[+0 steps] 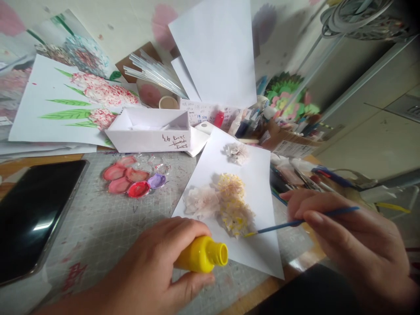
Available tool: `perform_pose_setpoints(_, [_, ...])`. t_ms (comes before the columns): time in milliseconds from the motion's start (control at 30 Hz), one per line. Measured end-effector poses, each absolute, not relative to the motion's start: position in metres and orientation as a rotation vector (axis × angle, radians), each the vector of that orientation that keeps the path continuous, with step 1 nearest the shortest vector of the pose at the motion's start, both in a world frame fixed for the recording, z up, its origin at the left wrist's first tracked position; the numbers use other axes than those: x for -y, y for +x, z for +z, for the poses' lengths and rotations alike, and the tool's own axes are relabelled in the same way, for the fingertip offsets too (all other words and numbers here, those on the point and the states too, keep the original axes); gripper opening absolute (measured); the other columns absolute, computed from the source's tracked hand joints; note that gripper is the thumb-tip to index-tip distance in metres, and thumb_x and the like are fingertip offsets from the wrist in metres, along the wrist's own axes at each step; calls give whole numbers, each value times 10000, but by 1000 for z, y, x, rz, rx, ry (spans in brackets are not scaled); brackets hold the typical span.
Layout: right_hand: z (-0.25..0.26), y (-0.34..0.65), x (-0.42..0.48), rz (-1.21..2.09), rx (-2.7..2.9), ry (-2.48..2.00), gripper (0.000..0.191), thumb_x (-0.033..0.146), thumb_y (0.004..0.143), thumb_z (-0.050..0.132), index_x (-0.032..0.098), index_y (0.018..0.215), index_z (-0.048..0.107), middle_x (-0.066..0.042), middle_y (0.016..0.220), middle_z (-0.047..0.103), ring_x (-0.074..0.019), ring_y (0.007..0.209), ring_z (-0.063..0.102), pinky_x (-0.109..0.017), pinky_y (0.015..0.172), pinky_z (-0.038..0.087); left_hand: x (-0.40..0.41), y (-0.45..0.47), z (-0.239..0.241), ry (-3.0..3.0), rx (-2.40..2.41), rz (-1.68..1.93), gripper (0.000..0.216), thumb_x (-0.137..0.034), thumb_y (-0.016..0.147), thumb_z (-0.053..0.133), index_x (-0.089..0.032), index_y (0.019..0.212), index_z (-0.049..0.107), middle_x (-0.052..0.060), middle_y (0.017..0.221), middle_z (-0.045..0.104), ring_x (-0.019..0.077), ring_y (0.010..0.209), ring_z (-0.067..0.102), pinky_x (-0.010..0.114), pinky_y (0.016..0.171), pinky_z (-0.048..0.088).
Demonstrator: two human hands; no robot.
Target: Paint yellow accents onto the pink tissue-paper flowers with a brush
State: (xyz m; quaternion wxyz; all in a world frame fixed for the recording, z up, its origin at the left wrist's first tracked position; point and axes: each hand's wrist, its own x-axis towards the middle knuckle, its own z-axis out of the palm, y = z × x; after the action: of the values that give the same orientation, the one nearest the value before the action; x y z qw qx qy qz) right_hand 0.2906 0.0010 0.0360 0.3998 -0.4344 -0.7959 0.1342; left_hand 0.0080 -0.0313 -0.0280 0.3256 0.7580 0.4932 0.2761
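My left hand (164,258) is closed around a yellow paint bottle (198,255), tipped on its side with its uncapped mouth facing right. Between the thumb and fingers of my right hand (341,236) is a thin blue paintbrush (282,226). Its yellow-coated tip touches or nearly touches the lower edge of a ruffled paper flower (236,216) with yellow-dabbed petals. Just above that sits another yellow-tipped flower (231,186). To the left is a pale pinkish-white flower (202,202), and a smaller pale one (236,153) lies higher up. All rest on a white paper sheet (262,258).
A flower-shaped palette (134,175) with red, pink and purple paint lies on the grey cutting mat (108,236). A black phone (36,214) is at left. Behind stand a white box (149,139), a red bottle (218,118) and a cardboard box (292,142) of supplies.
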Motion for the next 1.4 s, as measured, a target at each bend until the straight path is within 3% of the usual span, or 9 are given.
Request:
perform_pose_setpoints(167, [36,289,-3,316,2175,-1011,88,206,890,640,266,830,664,32,746,716,-167,848,740,-241,855,587,32,8,-27,1972,-1307,730,252,-268,734,709,-318,973,644,-78,883,714,147,773,664,218,718,493])
perform_pose_setpoints(333, [35,286,5,318,1942,-1152,142,201,913,611,285,819,675,30,760,707,-160,851,726,-267,916,575,31,9,-28,1980,-1298,736,268,-242,729,702,-323,976,639,-81,898,716,144,780,666,217,722,491])
perform_pose_setpoints(500, [35,289,4,326,2167,-1055,105,208,894,631,275,820,663,36,734,715,-170,870,741,-250,890,580,30,9,-29,1988,-1292,722,244,-271,748,706,-318,978,639,-70,898,712,153,785,663,228,724,495])
perform_pose_setpoints(700, [33,287,0,332,1910,-1114,172,162,897,612,282,800,689,29,737,704,-158,827,721,-245,896,572,31,10,-27,1963,-1292,718,275,-254,729,711,-322,986,640,-77,905,712,152,792,661,229,719,484])
perform_pose_setpoints(867, [35,290,-6,377,2046,-1081,138,173,890,634,265,805,692,29,700,715,-165,774,738,-253,839,594,34,14,-24,1868,-1360,774,218,-259,720,703,-325,923,659,-90,853,697,142,772,643,233,746,471])
perform_pose_setpoints(1100, [26,299,-15,482,1854,-1092,171,262,920,632,265,775,723,12,714,713,-186,893,725,-300,953,559,31,11,-29,1963,-1279,785,250,-242,721,709,-315,954,655,-77,864,711,146,754,657,213,685,478])
perform_pose_setpoints(1400, [23,304,-27,598,1757,-1092,208,388,910,655,255,761,714,4,658,706,-190,747,706,-322,765,589,33,11,-38,1943,-1355,968,255,-303,685,744,-374,918,670,-125,770,697,110,670,647,157,688,491])
